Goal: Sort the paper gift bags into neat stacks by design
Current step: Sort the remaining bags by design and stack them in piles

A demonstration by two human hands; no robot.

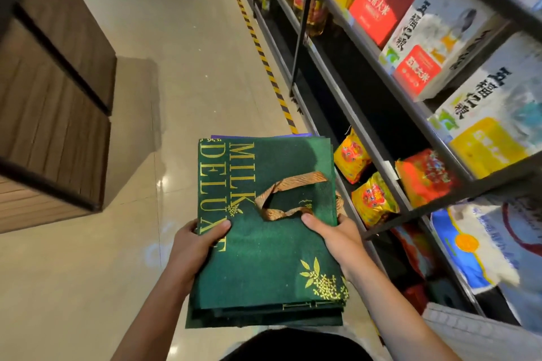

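Green paper gift bags (264,231), printed in gold lettering, are being held as a flat pile in front of the body, above the floor (181,73) of a shop aisle. A purple edge (261,136) is peeking out at the far end of the pile, probably a bag of a different design. A tan ribbon handle (289,195) is lying loose on the top bag.

Left hand (192,246): gripping the pile's left edge, thumb curled over the top face, fingers hidden beneath. Right hand (337,239): gripping the right edge likewise, thumb resting just beside the handle's loop.

Judgement on the step: the pile is being squared. Near-end edges are sitting slightly staggered, so tapping them level and keeping both thumbs pressing flat should be giving a neat stack. The purple piece needs pulling out into its own stack. Loose handles ought to be tucked flat before setting down.

Shelf (381,91) of rice sacks is standing to the right; no tabletop is showing.
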